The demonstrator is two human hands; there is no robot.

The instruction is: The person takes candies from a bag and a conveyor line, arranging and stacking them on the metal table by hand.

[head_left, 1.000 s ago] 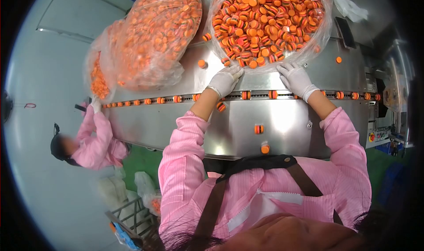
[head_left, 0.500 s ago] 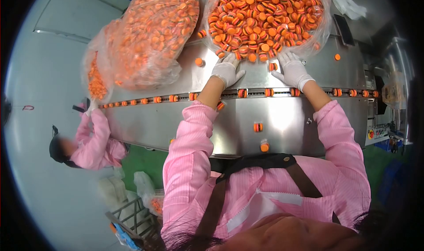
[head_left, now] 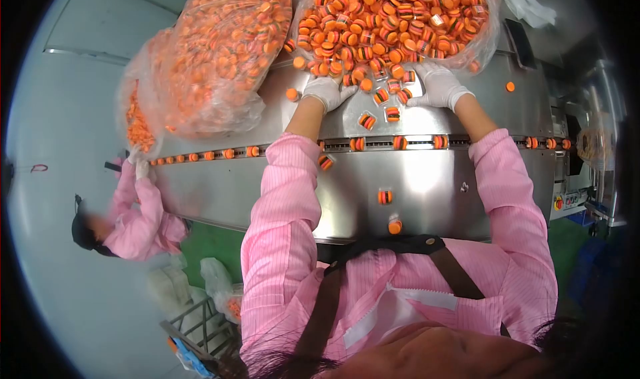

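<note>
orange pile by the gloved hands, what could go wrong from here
More pieces could tumble from the pile between the left hand and right hand. Loose pieces lie near the track, so one might slide onto it crooked. Both sleeves cross over the track and might knock pieces askew.

Bright, cool light fills the middle, with white glare on the metal table (head_left: 427,179) and sheen on the plastic bag (head_left: 227,59) at upper left. Orange pieces (head_left: 393,19) at top look fairly sharp; a person's head (head_left: 90,227) at left is blurred. Lines bend toward black corners.
</note>
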